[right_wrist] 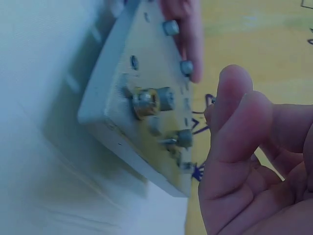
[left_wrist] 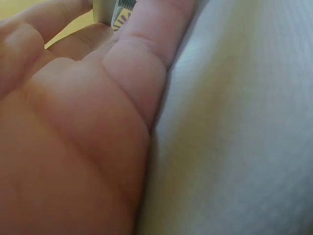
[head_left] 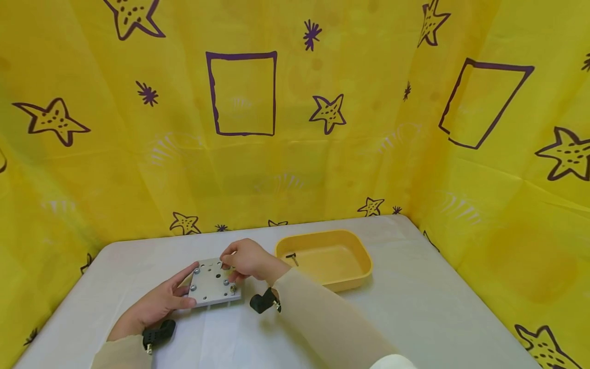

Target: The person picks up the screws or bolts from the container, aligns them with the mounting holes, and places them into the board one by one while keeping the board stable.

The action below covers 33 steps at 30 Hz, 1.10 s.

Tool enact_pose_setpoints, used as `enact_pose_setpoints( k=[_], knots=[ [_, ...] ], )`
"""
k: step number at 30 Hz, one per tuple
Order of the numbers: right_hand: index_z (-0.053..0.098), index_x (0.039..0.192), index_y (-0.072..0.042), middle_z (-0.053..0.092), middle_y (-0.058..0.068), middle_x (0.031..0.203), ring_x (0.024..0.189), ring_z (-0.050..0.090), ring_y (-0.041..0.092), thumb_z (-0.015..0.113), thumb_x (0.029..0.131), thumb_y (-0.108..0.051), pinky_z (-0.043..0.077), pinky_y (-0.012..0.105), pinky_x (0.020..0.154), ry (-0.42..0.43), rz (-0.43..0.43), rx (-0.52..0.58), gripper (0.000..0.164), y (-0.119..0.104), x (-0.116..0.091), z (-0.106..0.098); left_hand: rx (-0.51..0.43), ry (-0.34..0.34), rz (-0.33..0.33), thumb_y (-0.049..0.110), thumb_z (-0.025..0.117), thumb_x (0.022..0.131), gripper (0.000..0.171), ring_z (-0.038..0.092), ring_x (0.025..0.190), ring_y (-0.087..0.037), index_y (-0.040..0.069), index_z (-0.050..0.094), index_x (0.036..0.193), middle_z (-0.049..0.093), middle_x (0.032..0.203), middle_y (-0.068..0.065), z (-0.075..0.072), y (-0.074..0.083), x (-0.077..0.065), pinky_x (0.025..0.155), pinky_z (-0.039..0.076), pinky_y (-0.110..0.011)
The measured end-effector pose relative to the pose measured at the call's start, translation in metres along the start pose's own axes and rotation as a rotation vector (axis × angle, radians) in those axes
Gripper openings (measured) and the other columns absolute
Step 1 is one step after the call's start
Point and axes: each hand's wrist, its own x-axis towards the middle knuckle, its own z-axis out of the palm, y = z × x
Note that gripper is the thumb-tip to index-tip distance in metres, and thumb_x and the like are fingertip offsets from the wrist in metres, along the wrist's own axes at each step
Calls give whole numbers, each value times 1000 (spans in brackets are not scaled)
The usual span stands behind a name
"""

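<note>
A pale rectangular plate (head_left: pixel 209 287) with several holes is tilted slightly above the table. My left hand (head_left: pixel 159 302) grips its left edge, thumb at the near corner. Cylindrical-headed screws (right_wrist: pixel 170 28) stand in the plate, and a brass-coloured fitting (right_wrist: pixel 145 104) sits near one corner. Over the plate's far right part, my right hand (head_left: pixel 246 259) has its fingers curled in a pinch. A small metallic piece shows at these fingertips in the head view, too small to name. In the right wrist view, the thumb and fingers (right_wrist: pixel 244 117) hide whatever lies between them.
To the right of the plate, a yellow tray (head_left: pixel 364 261) stands on the white table (head_left: pixel 405 307). Inside lies a small T-shaped piece (head_left: pixel 293 258) with a dark crossbar. Yellow patterned cloth (head_left: pixel 295 169) rises behind the table and at its sides.
</note>
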Motion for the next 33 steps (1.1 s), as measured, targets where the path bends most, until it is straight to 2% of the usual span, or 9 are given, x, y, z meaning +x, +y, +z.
enact_pose_setpoints(
  k=[6, 16, 33],
  knots=[
    [72, 97, -7, 67, 6, 81, 52, 63, 19, 64, 99, -14, 50, 28, 47, 21, 1, -46, 11, 4, 5, 13, -22, -3, 4, 10, 77, 88, 102, 32, 138, -46, 17, 7, 162, -2, 160, -32, 0, 0, 1, 101, 45, -40],
    [72, 101, -10, 66, 2, 79, 51, 60, 19, 63, 100, -16, 51, 28, 50, 11, 24, -131, 11, 6, 5, 18, -36, -6, 16, 9, 77, 87, 102, 34, 137, -46, 15, 8, 161, -2, 160, -33, 0, 1, 0, 98, 47, -37],
    [71, 98, -15, 63, 0, 72, 49, 56, 14, 65, 98, -18, 48, 25, 48, 21, -38, -288, 7, 7, 5, 23, -31, -10, 11, 9, 77, 88, 101, 37, 135, -45, 17, 8, 162, -1, 160, -32, -2, 0, 1, 99, 47, -40]
  ],
)
